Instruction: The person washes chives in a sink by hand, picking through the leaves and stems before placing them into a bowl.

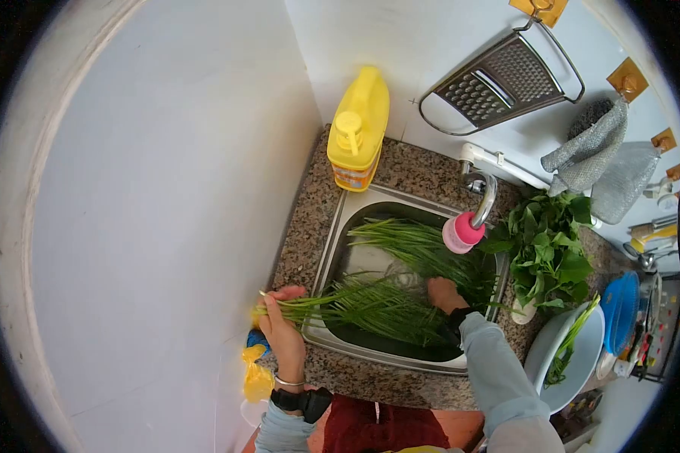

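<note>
Gripping one end of a bunch of chives point(370, 306), the left hand point(282, 326) sits at the lower left of the sink point(332, 257), over its rim and the speckled worktop point(298, 249). Its fingers are curled shut round the pale stem ends, which poke out just past the thumb toward the left of the frame. From there the bunch runs almost level across the picture, its long axis going left to right, with the green tips fanning out down in the basin.

The right hand point(444, 293) is at the other end, low in the sink near the right wall, its fingers dipped in among the leaves; whether they pinch any or just rest there I cannot tell. So the chives span the gap between the two hands, stems at the left one, tips at the right one.

A second sheaf of chives point(415, 245) lies apart, further up the frame in the basin, slanting down toward the right, under the tap point(476, 204) with its pink nozzle. It is nearer the right hand than the left.
</note>
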### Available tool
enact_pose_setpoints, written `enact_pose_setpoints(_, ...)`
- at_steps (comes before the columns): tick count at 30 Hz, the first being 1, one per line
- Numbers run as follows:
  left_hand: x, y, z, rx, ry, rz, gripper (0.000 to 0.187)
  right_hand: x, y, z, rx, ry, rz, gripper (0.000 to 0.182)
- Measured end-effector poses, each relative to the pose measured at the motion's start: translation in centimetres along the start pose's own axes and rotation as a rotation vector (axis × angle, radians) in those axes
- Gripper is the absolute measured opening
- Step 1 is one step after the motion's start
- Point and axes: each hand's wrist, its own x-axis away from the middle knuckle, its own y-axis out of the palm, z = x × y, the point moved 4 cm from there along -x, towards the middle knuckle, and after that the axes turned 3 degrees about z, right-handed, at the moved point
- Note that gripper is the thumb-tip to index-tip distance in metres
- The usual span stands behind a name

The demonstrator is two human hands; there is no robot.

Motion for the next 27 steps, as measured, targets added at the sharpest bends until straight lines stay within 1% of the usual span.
enact_pose_setpoints(1,0.4,0.3,0.0,0.013,-0.082,-0.085,0.028,0.0,-0.2,0.0,-0.051,-0.020,0.099,0.016)
enact_pose_setpoints(2,0.6,0.3,0.0,0.017,-0.085,-0.083,0.028,-0.1,-0.4,0.1,-0.102,-0.040,0.197,0.017)
enact_pose_setpoints(3,1.0,0.4,-0.3,0.062,-0.122,-0.083,0.028,0.4,-1.3,-0.1,-0.096,-0.040,0.195,0.017)
enact_pose_setpoints(5,1.5,0.4,-0.8,0.109,-0.161,-0.080,0.028,2.3,-5.4,-1.8,-0.337,-0.128,0.372,0.016)
enact_pose_setpoints(6,1.8,0.3,-1.3,0.105,-0.193,-0.098,0.028,2.6,-6.6,-2.6,-0.335,-0.127,0.370,0.016)
enact_pose_setpoints(8,2.6,0.5,-1.8,0.101,-0.223,-0.116,0.028,2.9,-9.2,-4.5,-0.441,-0.176,0.471,0.017)
enact_pose_setpoints(9,3.2,0.9,-2.2,0.113,-0.289,-0.160,0.028,2.6,-10.0,-5.4,-0.442,-0.177,0.470,0.017)
enact_pose_setpoints(10,3.8,1.4,-2.5,0.123,-0.355,-0.202,0.028,2.3,-10.8,-6.6,-0.482,-0.235,0.464,0.018)
enact_pose_setpoints(11,4.5,1.8,-2.6,0.110,-0.369,-0.238,0.028,2.0,-11.3,-7.8,-0.524,-0.294,0.459,0.020)
enact_pose_setpoints(12,4.9,1.9,-3.0,0.106,-0.368,-0.237,0.028,1.5,-11.5,-8.8,-0.529,-0.297,0.459,0.020)
enact_pose_setpoints(14,5.8,2.5,-4.4,0.063,-0.398,-0.353,0.028,0.5,-11.6,-10.9,-0.569,-0.420,0.488,0.020)
enact_pose_setpoints(15,6.3,2.8,-4.4,0.060,-0.412,-0.366,0.028,0.0,-11.2,-11.7,-0.571,-0.419,0.488,0.020)
enact_pose_setpoints(17,6.7,3.1,-5.2,0.057,-0.418,-0.393,0.028,-0.9,-10.0,-12.9,-0.472,-0.364,0.488,0.020)
enact_pose_setpoints(18,6.7,3.1,-5.4,0.053,-0.421,-0.417,0.028,-1.3,-9.4,-12.8,-0.472,-0.368,0.487,0.020)
enact_pose_setpoints(20,6.4,3.0,-4.7,0.034,-0.410,-0.399,0.029,-2.7,-7.1,-12.2,-0.312,-0.310,0.226,0.021)
enact_pose_setpoints(22,5.8,2.5,-4.4,0.017,-0.401,-0.377,0.029,-6.0,-1.8,-9.2,-0.285,-0.291,0.231,0.022)
enact_pose_setpoints(23,5.4,2.1,-4.3,0.014,-0.379,-0.366,0.029,-7.1,-0.3,-8.1,-0.253,-0.263,0.238,0.022)
enact_pose_setpoints(24,5.2,1.8,-4.2,0.011,-0.357,-0.356,0.030,-6.3,-1.2,-7.9,-0.248,-0.265,0.237,0.022)
enact_pose_setpoints(26,4.7,1.4,-4.0,-0.005,-0.357,-0.337,0.030,-4.3,-3.6,-6.0,-0.237,0.061,0.121,0.022)
enact_pose_setpoints(27,4.6,1.5,-4.1,-0.024,-0.358,-0.321,0.031,-3.9,-3.5,-6.0,-0.233,0.068,0.124,0.022)
